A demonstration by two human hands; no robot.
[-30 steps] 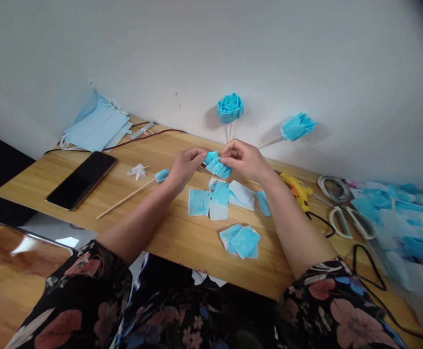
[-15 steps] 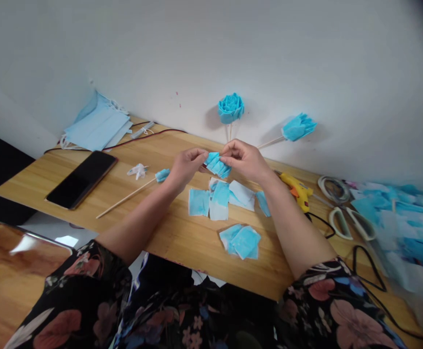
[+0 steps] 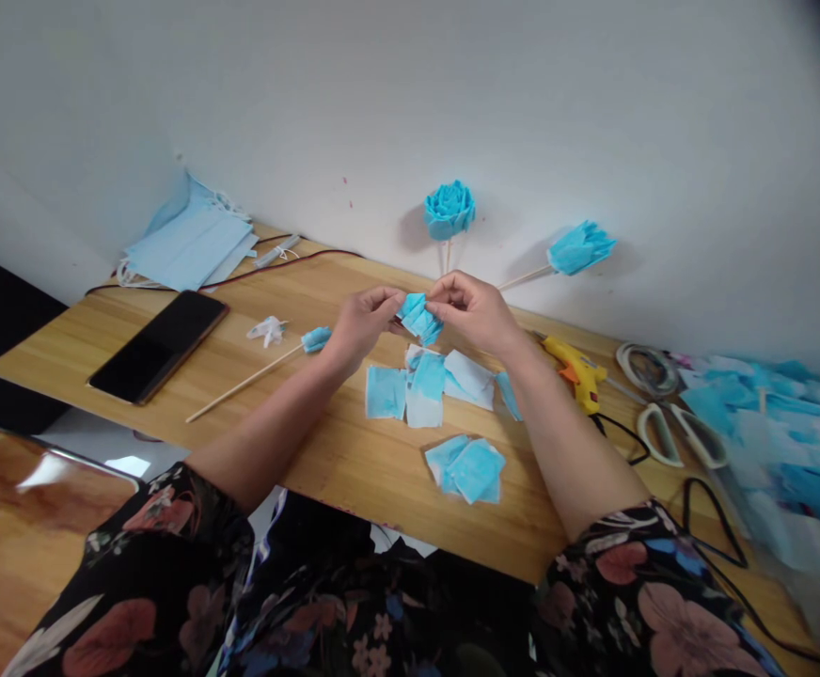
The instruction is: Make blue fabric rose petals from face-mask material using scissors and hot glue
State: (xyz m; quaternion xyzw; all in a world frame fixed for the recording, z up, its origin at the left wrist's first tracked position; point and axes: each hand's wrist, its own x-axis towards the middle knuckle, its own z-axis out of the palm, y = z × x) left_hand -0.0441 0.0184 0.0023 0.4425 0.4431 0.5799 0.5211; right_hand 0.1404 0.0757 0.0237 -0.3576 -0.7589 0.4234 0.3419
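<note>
A pleated piece of blue mask fabric (image 3: 420, 318) is pinched between both hands above the wooden table. My left hand (image 3: 366, 324) grips its left side with thumb and fingers. On its upper right side, my right hand (image 3: 476, 308) is closed with thumb against fingers. Just below lie cut blue and white squares (image 3: 425, 387), and nearer the front edge is a small pile of blue squares (image 3: 467, 467). Beside my left wrist rests a wooden stick (image 3: 244, 383) with a small blue bud (image 3: 315, 339) at its end.
Two blue fabric flowers (image 3: 449, 209) (image 3: 581, 248) on sticks lean at the wall. A phone (image 3: 159, 346) and masks (image 3: 188, 243) are at left. A yellow glue gun (image 3: 576, 373), scissors (image 3: 679, 434), a cable (image 3: 717, 517) and many fabric scraps (image 3: 783, 414) are at right.
The pleated fabric looks slightly more bunched, its lower right end drawn a little to the left. Both hands keep nearly the same place and grip.
</note>
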